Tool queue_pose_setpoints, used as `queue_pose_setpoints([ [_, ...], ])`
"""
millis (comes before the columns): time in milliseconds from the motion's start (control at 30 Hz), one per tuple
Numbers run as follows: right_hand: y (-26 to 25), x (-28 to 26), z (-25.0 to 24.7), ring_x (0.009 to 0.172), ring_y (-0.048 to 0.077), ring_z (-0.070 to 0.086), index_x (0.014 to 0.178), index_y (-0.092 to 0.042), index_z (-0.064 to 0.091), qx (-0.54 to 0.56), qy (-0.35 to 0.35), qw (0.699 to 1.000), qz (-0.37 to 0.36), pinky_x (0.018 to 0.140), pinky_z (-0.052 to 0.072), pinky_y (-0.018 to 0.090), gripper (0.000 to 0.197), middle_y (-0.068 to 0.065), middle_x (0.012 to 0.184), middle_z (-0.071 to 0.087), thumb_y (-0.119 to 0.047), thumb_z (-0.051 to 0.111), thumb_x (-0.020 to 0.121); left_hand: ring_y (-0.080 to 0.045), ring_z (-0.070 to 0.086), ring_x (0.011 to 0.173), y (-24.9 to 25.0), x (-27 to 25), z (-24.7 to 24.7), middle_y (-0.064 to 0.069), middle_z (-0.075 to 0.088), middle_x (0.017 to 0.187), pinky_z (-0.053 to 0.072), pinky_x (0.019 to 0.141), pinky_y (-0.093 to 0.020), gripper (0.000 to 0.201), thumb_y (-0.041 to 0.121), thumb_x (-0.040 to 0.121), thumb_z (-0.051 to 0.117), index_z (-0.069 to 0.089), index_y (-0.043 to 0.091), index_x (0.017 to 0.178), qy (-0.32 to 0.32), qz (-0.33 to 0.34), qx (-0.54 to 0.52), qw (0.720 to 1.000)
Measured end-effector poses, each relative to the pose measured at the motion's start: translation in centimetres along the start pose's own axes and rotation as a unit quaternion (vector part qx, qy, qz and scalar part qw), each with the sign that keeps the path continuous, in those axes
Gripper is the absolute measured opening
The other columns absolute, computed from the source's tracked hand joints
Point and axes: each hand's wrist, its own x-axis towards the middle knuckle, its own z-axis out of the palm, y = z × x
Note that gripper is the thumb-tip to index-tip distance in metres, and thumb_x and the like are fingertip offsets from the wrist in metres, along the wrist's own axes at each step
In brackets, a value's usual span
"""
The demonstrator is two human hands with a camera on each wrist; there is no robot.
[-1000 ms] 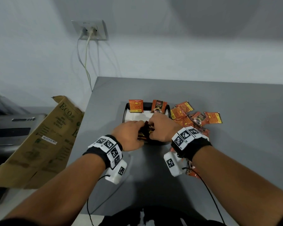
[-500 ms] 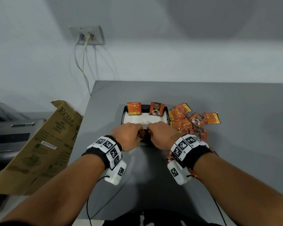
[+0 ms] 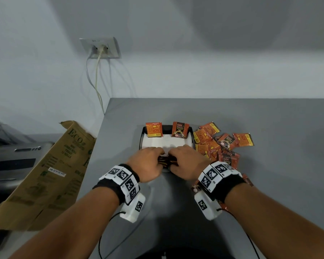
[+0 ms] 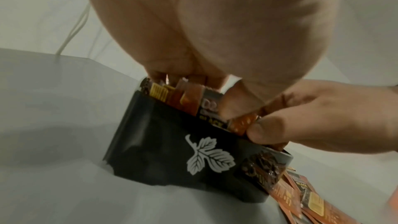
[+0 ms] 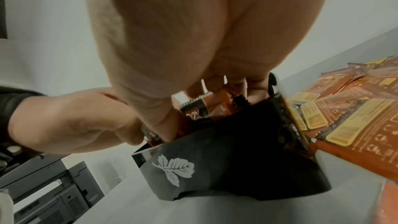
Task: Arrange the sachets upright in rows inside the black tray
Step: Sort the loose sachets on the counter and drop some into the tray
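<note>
The black tray (image 3: pixel 191 135) with a white lining sits on the grey table; its leaf-printed wall (image 4: pixel 172 151) (image 5: pixel 237 159) faces me. Two orange sachets (image 3: pixel 154 129) (image 3: pixel 180 129) stand upright against its far wall. At the near end a bundle of sachets (image 3: pixel 166 162) (image 4: pixel 189 98) (image 5: pixel 215 105) stands on edge inside the tray. My left hand (image 3: pixel 157 156) (image 4: pixel 183 74) grips the bundle's left part from above. My right hand (image 3: pixel 176 156) (image 5: pixel 226 83) grips its right part, its thumb (image 4: pixel 264 130) pinching the outer sachet. A pile of loose sachets (image 3: pixel 219 144) (image 5: pixel 344 117) lies right of the tray.
A brown cardboard box (image 3: pixel 45 171) leans off the table's left edge beside a grey printer (image 3: pixel 13 159). A wall socket (image 3: pixel 100 48) with hanging cables is behind. Bare grey table (image 3: pixel 279 174) stretches to the right; a few sachets (image 3: pixel 248 181) lie under my right wrist.
Both hands have stayed on the bundle at the tray's near end and closed in over it. Nothing else has moved.
</note>
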Motion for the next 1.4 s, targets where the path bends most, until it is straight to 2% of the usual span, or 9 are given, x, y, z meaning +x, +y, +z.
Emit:
queue_pose_setpoints([
  [267,0.9,0.0,0.6,0.106,0.022,0.052,0.122,-0.024,0.051,-0.032,-0.016,0.999,0.005,0.092,0.047,0.041,0.056,0.000,0.114,0.059,-0.062,0.058,0.081,-0.017,0.062,0.105,-0.4,-0.3,-0.3,0.005,0.065,0.119,0.052,0.091,-0.038,0.080,0.072,0.073,0.058,0.054,0.022,0.135,-0.008,0.011,0.001,1.000],
  [433,0.8,0.2,0.6,0.106,0.022,0.055,0.118,-0.024,0.053,-0.048,-0.023,0.999,0.004,0.101,0.042,0.044,0.047,-0.001,0.112,0.062,-0.056,0.059,0.084,-0.015,0.065,0.096,-0.4,0.0,0.0,0.007,0.067,0.107,0.054,0.082,-0.035,0.053,0.064,0.081,0.062,0.059,0.027,0.120,0.000,0.016,0.010,1.000],
  [567,0.9,0.1,0.5,0.110,0.022,0.052,0.120,-0.028,0.052,-0.073,-0.009,0.997,0.012,0.103,0.032,0.045,0.049,-0.002,0.114,0.062,-0.060,0.055,0.083,-0.015,0.064,0.092,-0.1,-0.2,-0.1,0.006,0.068,0.106,0.054,0.081,-0.035,0.065,0.073,0.083,0.044,0.061,0.025,0.123,0.011,0.015,-0.012,1.000],
  [833,1.0,-0.2,0.3,0.114,0.023,0.049,0.124,-0.029,0.051,-0.108,-0.005,0.994,0.013,0.109,0.023,0.049,0.054,-0.003,0.113,0.061,-0.061,0.054,0.081,-0.019,0.065,0.098,-0.1,-0.3,0.1,-0.002,0.069,0.113,0.052,0.083,-0.036,0.052,0.056,0.100,0.040,0.056,0.019,0.133,0.033,0.004,0.002,0.999],
  [967,1.3,-0.7,0.0,0.128,0.025,0.042,0.140,-0.029,0.043,-0.089,0.001,0.996,0.020,0.114,0.016,0.050,0.074,-0.001,0.132,0.057,-0.067,0.058,0.078,-0.017,0.064,0.077,-0.5,-0.5,-1.0,-0.001,0.068,0.086,0.049,0.072,-0.034,0.038,0.041,0.107,0.032,0.061,0.018,0.114,0.108,-0.010,-0.075,0.991],
  [1067,1.8,-1.5,-1.2,0.143,0.024,0.028,0.153,-0.029,0.028,-0.053,-0.004,0.998,0.014,0.118,0.011,0.049,0.092,-0.003,0.156,0.037,-0.069,0.062,0.077,-0.013,0.060,0.069,-0.8,-0.6,-1.6,0.002,0.064,0.076,0.044,0.065,-0.032,0.030,0.034,0.107,0.038,0.062,0.017,0.113,0.176,-0.023,-0.106,0.978],
  [1233,5.5,-3.3,-4.1,0.133,0.024,0.043,0.142,-0.032,0.046,0.074,0.107,0.987,0.095,0.112,0.034,0.052,0.069,-0.003,0.145,0.050,-0.061,0.059,0.081,-0.011,0.064,0.097,2.4,0.0,-1.7,0.005,0.069,0.108,0.053,0.085,-0.031,0.026,0.030,0.101,0.052,0.063,0.018,0.121,0.198,0.002,-0.112,0.974],
  [1300,7.8,-4.3,-4.9,0.114,0.025,0.058,0.125,-0.031,0.060,0.076,0.147,0.975,0.150,0.098,0.049,0.047,0.051,0.000,0.125,0.065,-0.053,0.054,0.079,-0.011,0.063,0.100,4.8,0.8,-1.6,0.004,0.069,0.110,0.053,0.087,-0.031,0.025,0.029,0.099,0.055,0.064,0.019,0.120,0.202,0.031,-0.094,0.974],
  [1400,10.3,-6.3,-5.3,0.097,0.028,0.066,0.104,-0.029,0.069,0.039,0.132,0.962,0.234,0.083,0.055,0.038,0.028,0.001,0.105,0.070,-0.037,0.058,0.080,-0.017,0.064,0.101,8.9,2.2,-1.1,-0.001,0.070,0.110,0.052,0.089,-0.033,0.025,0.022,0.094,0.058,0.065,0.015,0.118,0.169,0.052,-0.055,0.983],
])
